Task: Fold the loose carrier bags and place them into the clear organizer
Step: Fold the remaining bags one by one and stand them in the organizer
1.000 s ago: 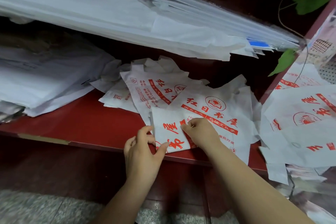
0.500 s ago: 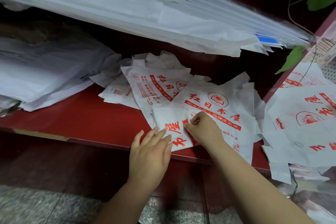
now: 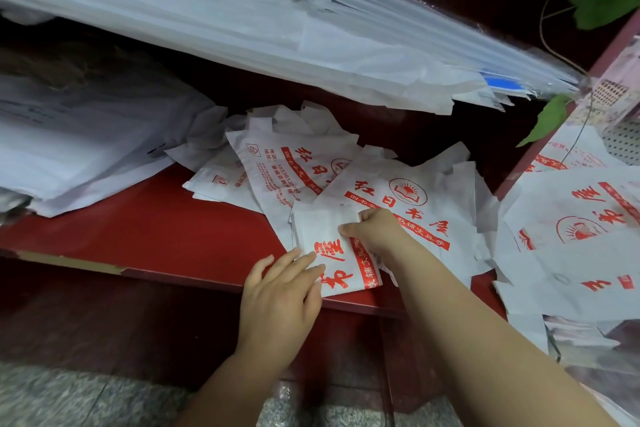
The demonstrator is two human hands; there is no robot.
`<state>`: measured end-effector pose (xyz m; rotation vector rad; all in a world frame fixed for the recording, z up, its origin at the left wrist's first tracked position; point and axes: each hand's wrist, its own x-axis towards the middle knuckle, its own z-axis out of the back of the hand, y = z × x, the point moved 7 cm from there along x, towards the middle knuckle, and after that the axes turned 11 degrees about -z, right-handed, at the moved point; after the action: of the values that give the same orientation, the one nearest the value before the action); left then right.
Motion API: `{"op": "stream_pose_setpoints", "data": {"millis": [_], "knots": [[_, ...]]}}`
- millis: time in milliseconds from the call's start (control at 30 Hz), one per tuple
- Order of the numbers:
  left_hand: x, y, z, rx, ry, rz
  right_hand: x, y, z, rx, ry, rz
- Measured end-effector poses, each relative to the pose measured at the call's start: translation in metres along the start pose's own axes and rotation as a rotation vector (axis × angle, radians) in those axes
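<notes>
Left hand has flattened since a second ago, fingers straight and pressing the left edge of the folded bag; right hand pinches its top flap, fingers curled. Bag lies at the front edge of the red surface, overlapping the loose bags, with bare surface to its left.

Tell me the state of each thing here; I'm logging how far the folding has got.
folded bag: partly folded, lying at the front edge of the red shelf.
left hand: fingers straight, pressing the folded bag.
right hand: pinching the folded bag's flap.
loose bags: unfolded, overlapping on the red shelf.
</notes>
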<state>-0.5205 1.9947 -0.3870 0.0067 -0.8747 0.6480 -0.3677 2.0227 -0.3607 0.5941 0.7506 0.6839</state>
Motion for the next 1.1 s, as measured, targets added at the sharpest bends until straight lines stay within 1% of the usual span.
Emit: {"op": "stream_pose_setpoints", "data": {"millis": [67,100,133,200,233,300,400,467,533,600,633,700,767,867,967,1100], "knots": [[-0.001,0.003,0.001,-0.075,-0.018,0.032,-0.006,-0.004,0.002,0.166,0.038,0.042],[-0.002,0.006,0.005,-0.122,-0.055,0.071,-0.014,-0.005,0.005,0.241,0.051,0.077],[-0.004,0.010,0.009,-0.198,-0.096,0.148,-0.022,-0.006,0.009,0.304,0.068,0.115],[-0.006,0.013,0.018,-0.426,-0.155,0.377,-0.038,-0.013,0.016,0.378,0.115,0.193],[-0.007,0.011,0.018,-0.552,-0.159,0.484,-0.047,-0.017,0.019,0.407,0.138,0.226],[-0.005,-0.005,0.014,-0.740,-0.104,0.617,-0.061,-0.027,0.025,0.482,0.164,0.263],[-0.002,-0.035,-0.001,-0.982,0.015,0.678,-0.075,-0.046,0.030,0.602,0.192,0.257],[0.000,-0.049,-0.006,-1.040,0.054,0.650,-0.085,-0.055,0.035,0.638,0.218,0.255],[0.002,-0.058,-0.009,-1.070,0.054,0.654,-0.093,-0.066,0.042,0.614,0.217,0.254],[0.002,-0.068,-0.012,-1.118,0.041,0.676,-0.097,-0.077,0.052,0.595,0.170,0.239],[0.001,-0.073,-0.014,-1.132,0.040,0.684,-0.097,-0.081,0.059,0.597,0.126,0.255],[-0.003,-0.082,-0.020,-1.104,0.076,0.670,-0.102,-0.081,0.077,0.562,0.016,0.364],[-0.006,-0.090,-0.027,-1.077,0.145,0.623,-0.109,-0.075,0.089,0.372,-0.077,0.470],[-0.005,-0.095,-0.032,-1.050,0.199,0.563,-0.111,-0.069,0.093,0.090,-0.120,0.516],[-0.004,-0.102,-0.035,-1.065,0.243,0.550,-0.107,-0.070,0.088,-0.031,-0.116,0.498],[-0.007,-0.107,-0.040,-1.096,0.268,0.556,-0.107,-0.070,0.088,-0.094,-0.128,0.503]]}}
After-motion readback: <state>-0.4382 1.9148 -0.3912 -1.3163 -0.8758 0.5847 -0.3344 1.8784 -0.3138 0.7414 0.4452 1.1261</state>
